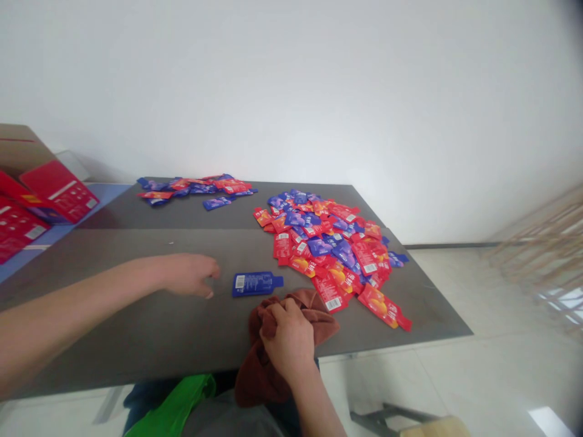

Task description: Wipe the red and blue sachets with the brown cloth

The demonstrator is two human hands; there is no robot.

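Observation:
A single blue sachet (255,283) lies flat on the dark grey table (136,321), label side up. My left hand (191,274) rests on the table just left of it, fingers loosely curled and holding nothing. My right hand (288,340) grips a reddish-brown cloth (268,358) at the table's front edge, just below the blue sachet; the cloth hangs over the edge. A large heap of red and blue sachets (332,243) spreads to the right of the hands.
A smaller pile of red and blue sachets (195,188) lies at the far left of the table. Red cartons in a cardboard box (40,194) stand at the left. Something green (177,406) shows below the table edge. The table ends at right, tiled floor beyond.

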